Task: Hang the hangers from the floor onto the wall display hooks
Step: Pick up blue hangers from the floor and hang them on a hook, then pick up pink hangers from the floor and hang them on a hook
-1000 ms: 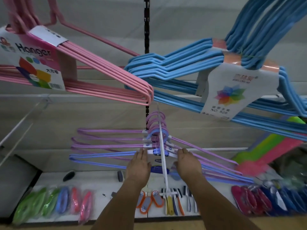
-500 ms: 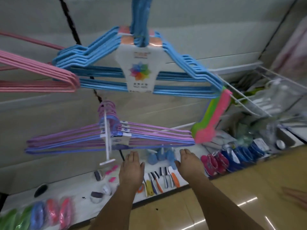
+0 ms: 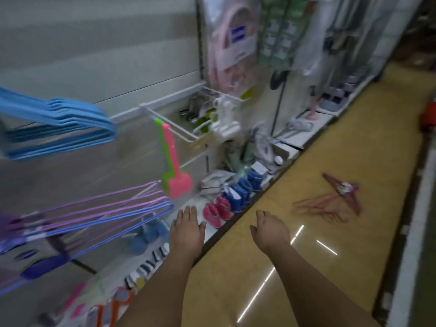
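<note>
**Shop aisle, one hanger pack on the floor, both hands empty**

Looking down a shop aisle here. The floor point(image 3: 330, 232) is glossy yellow-tan and picks up thin white streaks of light at about 5 o'clock from the middle of the view. The wall point(image 3: 94, 55) on the left is pale slatted panel, and a low white shelf point(image 3: 212, 234) runs along its base, loaded with small stuff: red and blue packs, brushes, a few bits too blurry to name.

The red hangers point(image 3: 330, 201) lie flat on the floor at about 3 o'clock, well apart from both hands and from the wall. There's a little label near their hooks.

Already up on the wall: blue hangers point(image 3: 59, 128) at 9 o'clock, and purple hangers point(image 3: 94, 213) under them, nearer 8 o'clock. A pink and green swatter point(image 3: 174, 166) hangs just beside the purple ones, off a white wire basket point(image 3: 188, 109) near the center. Bagged goods hang higher up at 12 o'clock, smeared by blur.

Left hand point(image 3: 187, 230) is held out over the shelf edge, palm down, fingers straight and close together, holding nothing. Right hand point(image 3: 271, 230) is out over the floor, fingers loose and slightly curled, thumb apart, also holding nothing. A second pale shelf base point(image 3: 415, 208) runs down the right edge.
</note>
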Available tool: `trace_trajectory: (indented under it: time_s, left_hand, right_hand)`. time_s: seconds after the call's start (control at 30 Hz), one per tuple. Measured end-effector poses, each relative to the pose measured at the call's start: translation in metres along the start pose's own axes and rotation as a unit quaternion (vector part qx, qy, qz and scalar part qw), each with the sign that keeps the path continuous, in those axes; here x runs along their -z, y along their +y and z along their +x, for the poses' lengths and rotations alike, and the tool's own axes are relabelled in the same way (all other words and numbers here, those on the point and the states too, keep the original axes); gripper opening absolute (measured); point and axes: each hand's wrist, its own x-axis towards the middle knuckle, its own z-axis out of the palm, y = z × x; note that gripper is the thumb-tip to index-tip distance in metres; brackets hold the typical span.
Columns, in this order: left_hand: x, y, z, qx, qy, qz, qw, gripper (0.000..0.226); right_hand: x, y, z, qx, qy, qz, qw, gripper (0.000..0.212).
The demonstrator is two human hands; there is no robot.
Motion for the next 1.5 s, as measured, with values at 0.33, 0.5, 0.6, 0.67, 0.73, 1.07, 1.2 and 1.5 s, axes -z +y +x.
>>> trace_trajectory:
  time_s: [0.33,0.5,0.6,0.67,0.73,1.07,1.2,1.5]
  left_hand:
    - [-0.027,0.192,0.044,-0.187,-0.027,0.028,0.982,0.058]
    - [-0.041,0.275,0.075,-0.284,-0.047,0.036,0.957,0.057]
    - [-0.044,0.318,0.102,-0.329,-0.054,0.036,0.942,0.056]
    - [-0.045,0.343,0.120,-0.346,-0.064,0.036,0.935,0.057]
    - [-0.047,0.367,0.141,-0.363,-0.070,0.038,0.928,0.057]
    - [-0.083,0.453,0.200,-0.407,-0.113,0.074,0.904,0.057]
    - [-0.100,0.490,0.217,-0.407,-0.135,0.087,0.899,0.057]
    - [-0.132,0.604,0.262,-0.361,-0.138,0.075,0.919,0.057]
  right_hand:
    - [0.025,0.179,-0.031,-0.191,0.028,0.026,0.981,0.038]
    - [0.041,0.247,-0.030,-0.276,0.047,0.043,0.959,0.039]
    - [0.053,0.282,-0.019,-0.318,0.057,0.052,0.945,0.040]
    - [0.061,0.301,-0.008,-0.338,0.059,0.054,0.938,0.040]
    - [0.069,0.320,0.006,-0.359,0.059,0.053,0.930,0.039]
    - [0.061,0.390,0.046,-0.422,0.050,0.050,0.904,0.032]
    - [0.053,0.429,0.061,-0.432,0.035,0.057,0.900,0.033]
    - [0.066,0.562,0.128,-0.399,0.021,0.055,0.915,0.034]
